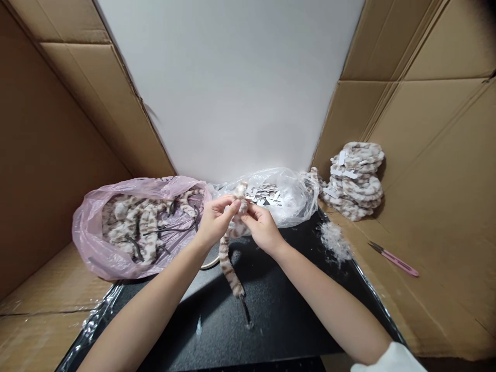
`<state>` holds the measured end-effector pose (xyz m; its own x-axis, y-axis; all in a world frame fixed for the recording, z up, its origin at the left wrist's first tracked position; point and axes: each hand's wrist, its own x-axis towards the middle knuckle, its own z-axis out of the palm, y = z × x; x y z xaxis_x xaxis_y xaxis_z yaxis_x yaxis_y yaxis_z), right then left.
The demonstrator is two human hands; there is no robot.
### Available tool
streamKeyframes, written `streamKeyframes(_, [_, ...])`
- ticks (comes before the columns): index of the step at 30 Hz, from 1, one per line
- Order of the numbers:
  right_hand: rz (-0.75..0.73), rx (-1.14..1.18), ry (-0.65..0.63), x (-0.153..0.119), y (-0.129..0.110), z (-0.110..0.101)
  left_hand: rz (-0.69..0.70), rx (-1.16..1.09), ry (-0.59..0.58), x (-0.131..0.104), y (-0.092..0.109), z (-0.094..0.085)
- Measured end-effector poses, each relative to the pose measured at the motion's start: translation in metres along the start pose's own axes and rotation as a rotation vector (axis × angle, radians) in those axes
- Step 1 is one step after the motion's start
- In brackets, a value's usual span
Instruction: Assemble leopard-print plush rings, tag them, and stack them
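Observation:
A spotted, cream-and-brown furry strip (230, 268) hangs from between my hands, and a thin dark cord sticks out of its lower end over the black table. My left hand (217, 219) pinches the bunched upper part of the strip between thumb and fingers. On the other side of that bunch, my right hand (261, 226) grips it too, with the thumb against the fur. The fingertips of both hands nearly meet. Behind them lies a clear plastic bag (296, 201) with small white tags (267, 192) in it.
A pink plastic bag (87, 227) of furry pieces with dark cords lies left. At right are stacked furry pieces (356, 181) with white tags, a heap of white fluff (335, 242) and a pink-handled tool (399, 262). Cardboard walls (437, 155) flank the black table (287, 310).

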<state>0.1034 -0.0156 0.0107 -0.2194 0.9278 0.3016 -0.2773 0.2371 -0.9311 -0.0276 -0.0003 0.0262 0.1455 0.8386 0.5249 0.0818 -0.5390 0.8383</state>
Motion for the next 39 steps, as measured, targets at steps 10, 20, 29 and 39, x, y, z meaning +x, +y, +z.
streamKeyframes(10, [0.075,0.028,-0.071,-0.001,0.014,-0.002,-0.246,-0.311,0.012,-0.001,0.004,0.009])
streamKeyframes(20, [0.003,-0.079,0.0,-0.004,0.015,0.004,-0.294,-0.345,-0.051,-0.005,-0.002,0.014])
streamKeyframes(29, [-0.031,-0.103,0.005,-0.005,0.017,0.003,-0.268,-0.257,-0.008,-0.008,-0.004,0.017])
streamKeyframes(39, [-0.034,-0.107,0.079,-0.006,0.018,0.006,-0.299,-0.29,0.062,-0.01,-0.01,0.023])
